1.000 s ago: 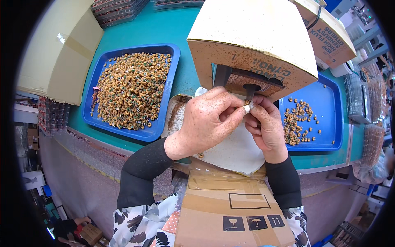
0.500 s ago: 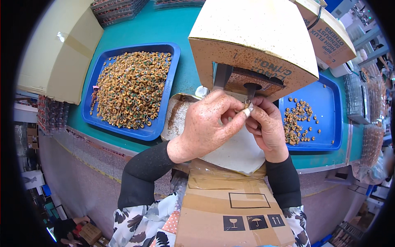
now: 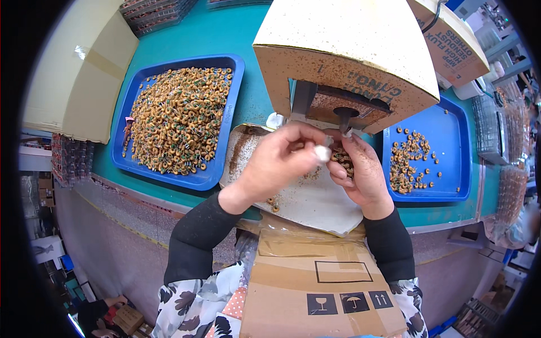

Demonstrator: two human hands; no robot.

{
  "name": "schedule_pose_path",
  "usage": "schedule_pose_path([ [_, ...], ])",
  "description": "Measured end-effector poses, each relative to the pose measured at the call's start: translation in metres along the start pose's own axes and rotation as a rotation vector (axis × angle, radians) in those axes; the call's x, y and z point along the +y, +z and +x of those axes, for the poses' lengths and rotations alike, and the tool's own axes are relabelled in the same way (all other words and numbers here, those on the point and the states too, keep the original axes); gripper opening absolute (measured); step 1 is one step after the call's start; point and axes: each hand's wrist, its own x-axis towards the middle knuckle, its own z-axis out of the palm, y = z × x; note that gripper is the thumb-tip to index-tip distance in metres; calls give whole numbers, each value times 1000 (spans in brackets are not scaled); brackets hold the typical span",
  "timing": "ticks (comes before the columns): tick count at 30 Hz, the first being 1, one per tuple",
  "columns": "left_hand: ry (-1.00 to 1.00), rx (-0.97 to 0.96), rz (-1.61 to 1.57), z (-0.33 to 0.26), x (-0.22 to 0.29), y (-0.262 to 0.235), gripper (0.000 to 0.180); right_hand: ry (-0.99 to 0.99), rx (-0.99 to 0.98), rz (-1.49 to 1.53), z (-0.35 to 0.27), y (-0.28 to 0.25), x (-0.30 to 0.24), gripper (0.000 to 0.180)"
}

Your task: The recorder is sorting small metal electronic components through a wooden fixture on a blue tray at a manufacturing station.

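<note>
My left hand (image 3: pixel 276 163) is closed in front of the box opening, with a white cover (image 3: pixel 322 153) on one fingertip. Whatever it pinches is too small and blurred to name. Close beside it, my right hand (image 3: pixel 366 177) curls around several small copper-wound ring coils (image 3: pixel 342 162). Its thumb and fingertip come up to a grey pointed tool (image 3: pixel 346 115) that sticks out of the opening of the cardboard box (image 3: pixel 315 73). Under both hands lies a white board (image 3: pixel 304 205) sprinkled with brown specks, and a few loose coils (image 3: pixel 275 206) rest on it.
On the left a blue tray (image 3: pixel 234 107) holds a large heap of coils. Another blue tray (image 3: pixel 459 146), at right, has a smaller scatter of them. A taped carton (image 3: pixel 321 259) stands right before me. Cardboard boxes and stacked clear trays (image 3: pixel 155 17) line the back.
My left hand has drawn slightly back from my right one and lower. My right hand has turned, so the coils in its palm show. Loose coils on the board have come into sight.
</note>
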Motion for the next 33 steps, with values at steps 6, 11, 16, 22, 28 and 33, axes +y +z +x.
schedule_pose_path([
  [6,600,137,1143,2,-8,5,22,-29,38,-58,2,4,3,39],
  [11,797,167,1373,-3,-7,9,25,-43,14,-88,2,2,5,42],
  [16,860,161,1464,-3,-13,5,29,85,38,109,4,1,3,43],
  [22,908,-4,1481,0,-13,-4,33,161,-11,161,4,-8,3,42],
  [28,757,86,1296,-4,-5,3,25,98,1,100,2,-5,3,33],
  [33,490,223,1001,-5,1,1,17,-21,48,60,2,-4,5,21],
])
